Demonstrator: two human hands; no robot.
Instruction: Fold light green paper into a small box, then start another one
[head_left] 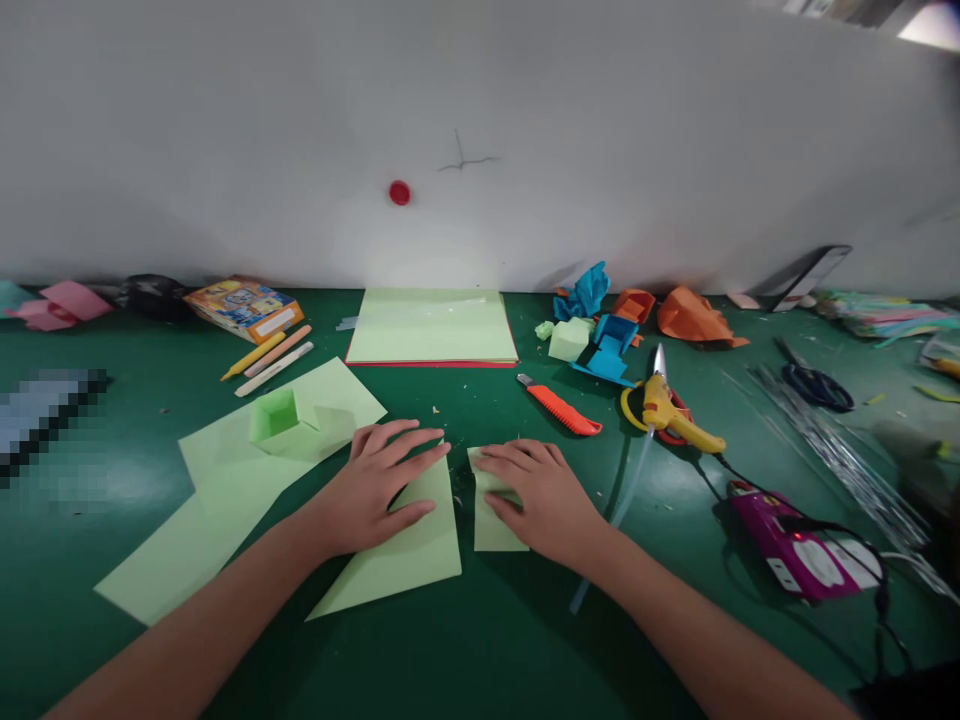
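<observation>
My left hand (pixel 379 495) lies with spread fingers on a pale green paper sheet (pixel 420 560) with a slanted edge. A narrow gap of table separates that sheet from a smaller pale green paper piece (pixel 501 535), which looks creased near its top. My right hand (pixel 544 490) rests over this smaller piece, fingers stretched across it and thumb apart, covering its right side. Beside my left hand, a small open green paper box (pixel 281 420) stands on more pale green paper (pixel 225 530), which is partly under my left forearm.
A stack of paper (pixel 431 325) lies against the wall. An orange cutter (pixel 562 407), yellow glue gun (pixel 667 415), scissors (pixel 660 362) and purple power strip (pixel 795 545) are on the right. Crumpled blue paper (pixel 585 292), markers (pixel 259 352) and a colourful box (pixel 246 308) sit further back.
</observation>
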